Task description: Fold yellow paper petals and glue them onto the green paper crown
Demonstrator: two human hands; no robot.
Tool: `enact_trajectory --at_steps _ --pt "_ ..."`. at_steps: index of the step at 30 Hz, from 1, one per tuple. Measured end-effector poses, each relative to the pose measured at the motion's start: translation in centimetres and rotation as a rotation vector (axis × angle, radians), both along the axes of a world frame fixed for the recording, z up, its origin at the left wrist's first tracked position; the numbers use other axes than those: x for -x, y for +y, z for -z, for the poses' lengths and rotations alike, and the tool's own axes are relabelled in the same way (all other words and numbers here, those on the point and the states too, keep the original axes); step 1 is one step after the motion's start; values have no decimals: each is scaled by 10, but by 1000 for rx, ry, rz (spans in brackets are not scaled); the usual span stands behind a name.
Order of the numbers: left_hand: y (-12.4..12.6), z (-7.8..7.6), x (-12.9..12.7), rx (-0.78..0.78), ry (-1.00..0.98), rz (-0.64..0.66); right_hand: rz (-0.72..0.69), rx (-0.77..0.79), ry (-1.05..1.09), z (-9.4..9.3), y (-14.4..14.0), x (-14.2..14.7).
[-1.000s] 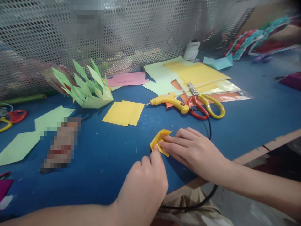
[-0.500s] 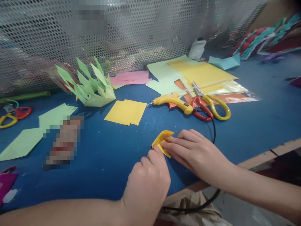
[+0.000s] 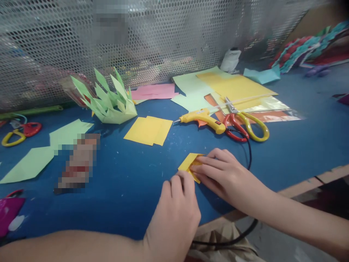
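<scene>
A small folded piece of yellow paper (image 3: pixel 187 162) lies on the blue table between my hands. The fingers of my left hand (image 3: pixel 177 203) are curled at its near left edge, their tips partly hidden. From the right, my right hand (image 3: pixel 229 176) presses its fingertips onto the folded part and covers some of it. Two yellow paper squares (image 3: pixel 144 130) overlap just beyond. Past them to the right, a yellow glue gun (image 3: pixel 203 118) lies on its side, its nozzle close to the squares.
Scissors with red and yellow handles (image 3: pixel 253 125) lie behind the glue gun. A spiky green folded-paper piece (image 3: pixel 114 114) stands at the back left. Green paper pieces (image 3: pixel 29 163) and more scissors (image 3: pixel 21 133) are at left. A black cable (image 3: pixel 250 156) runs over the table's front edge.
A flap of the yellow paper now lies flatter, and my left fingers have shifted slightly along its near edge. The right hand stays on the paper. The whole view has shifted a little.
</scene>
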State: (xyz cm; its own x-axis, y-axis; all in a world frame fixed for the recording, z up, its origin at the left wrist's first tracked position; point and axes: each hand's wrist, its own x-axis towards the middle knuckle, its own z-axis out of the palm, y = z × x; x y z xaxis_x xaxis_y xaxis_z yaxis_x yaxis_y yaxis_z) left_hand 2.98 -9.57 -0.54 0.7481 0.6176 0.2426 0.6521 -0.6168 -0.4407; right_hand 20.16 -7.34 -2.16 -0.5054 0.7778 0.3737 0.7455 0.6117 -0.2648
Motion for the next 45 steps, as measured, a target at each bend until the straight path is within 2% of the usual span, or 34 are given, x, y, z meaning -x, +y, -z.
enact_trajectory --at_steps 5,11,16,25,30,36,40,45 --pt "1 4 5 -26 -15 62 20 30 29 -2 -1 0" --pt "6 -2 15 43 -42 148 102 -7 -40 1 -3 1" --pt "10 -2 22 99 -24 155 55 -31 -81 3 -4 -1" --pt "5 -3 21 144 -97 195 28 59 39 1 -3 0" --pt "2 -3 19 118 -140 248 64 136 103 -1 -1 0" --pt "5 -5 17 70 -254 298 76 115 90 -2 1 0" --pt "19 -10 14 109 -246 211 62 100 59 -1 0 -3" --pt "34 -6 15 148 -150 93 6 79 15 2 0 -6"
